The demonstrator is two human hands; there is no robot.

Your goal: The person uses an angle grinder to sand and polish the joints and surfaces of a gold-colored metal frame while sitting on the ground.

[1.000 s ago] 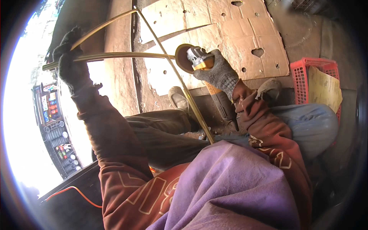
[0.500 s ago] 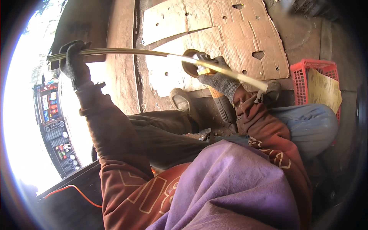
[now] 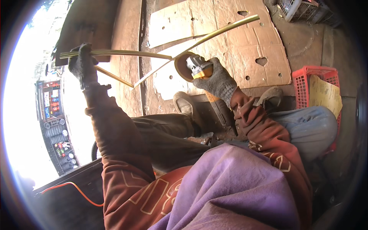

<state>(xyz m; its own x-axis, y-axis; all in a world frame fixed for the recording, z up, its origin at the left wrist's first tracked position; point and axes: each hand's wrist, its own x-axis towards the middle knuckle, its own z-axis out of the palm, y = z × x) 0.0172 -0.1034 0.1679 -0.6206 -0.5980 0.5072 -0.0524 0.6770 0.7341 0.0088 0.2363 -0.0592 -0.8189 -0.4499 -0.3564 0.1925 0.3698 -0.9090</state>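
Note:
My left hand (image 3: 82,66), in a dark grey knit glove, is closed around thin brass-coloured metal strips (image 3: 132,53) at the left. One strip runs right from the fist and ends beside the grinder's disc. A second, longer strip (image 3: 226,31) slants from below it up to the far right, passing close to the disc; whether they are joined, I cannot tell. A shorter strip (image 3: 115,77) slopes down from under the left fist. My right hand (image 3: 219,79), also gloved, grips a yellow and grey angle grinder (image 3: 202,68) by its head. Its round disc (image 3: 181,66) faces the strips.
Flattened cardboard sheets (image 3: 222,53) with holes lie on the floor ahead. A red plastic crate (image 3: 301,82) holding a yellowish sheet stands at the right, with a pale crate (image 3: 295,10) at the far right. An orange cord (image 3: 78,188) lies at lower left.
The long strip's right part has swung away from over my right wrist to slant far right. A break in line now shows near the disc. The grinder has shifted slightly left.

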